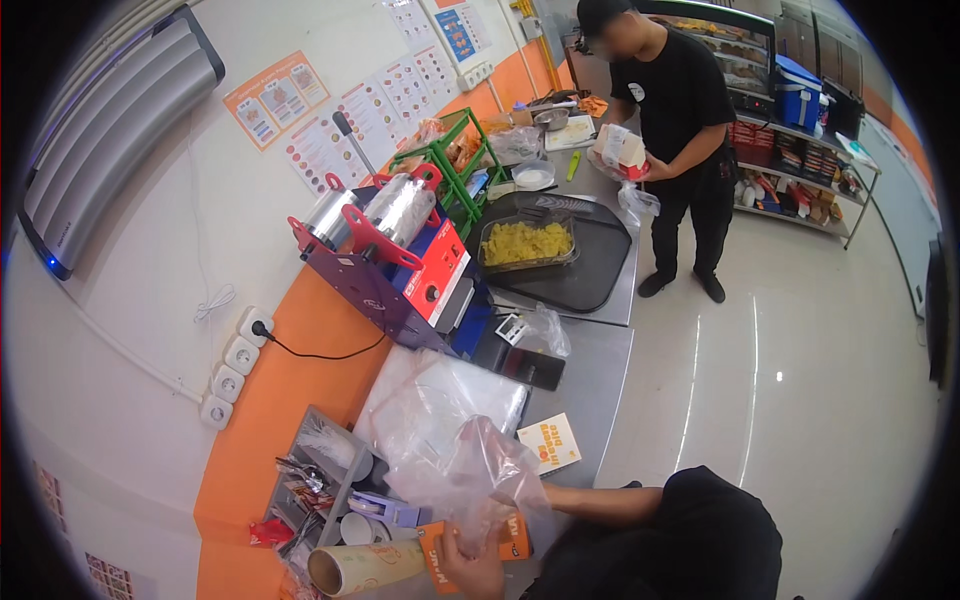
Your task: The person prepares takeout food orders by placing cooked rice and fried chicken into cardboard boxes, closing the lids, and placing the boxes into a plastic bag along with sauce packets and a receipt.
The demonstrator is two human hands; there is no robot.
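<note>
A clear plastic bag [491, 450] is held up over the near end of the counter. My right hand [514, 495] is partly hidden behind or inside the film; its fingers show only dimly. At the bag's lower end my left hand [474, 564] pinches the plastic between thumb and fingers. Just behind that hand lies an orange printed box or card [517, 536], partly covered by the bag. Beside it rests a large roll of cling film [367, 566]. A stack of clear plastic bags [450, 390] lies farther along the counter.
A grey organizer [349, 480] holds utensils and a purple tape dispenser [382, 510]. Past a printed card [550, 444], phone [534, 369] and timer [512, 328] stands a cup-sealing machine [397, 262]. A black tray [600, 262] carries yellow food [525, 244]. A person [667, 112] holds a bagged box [621, 150].
</note>
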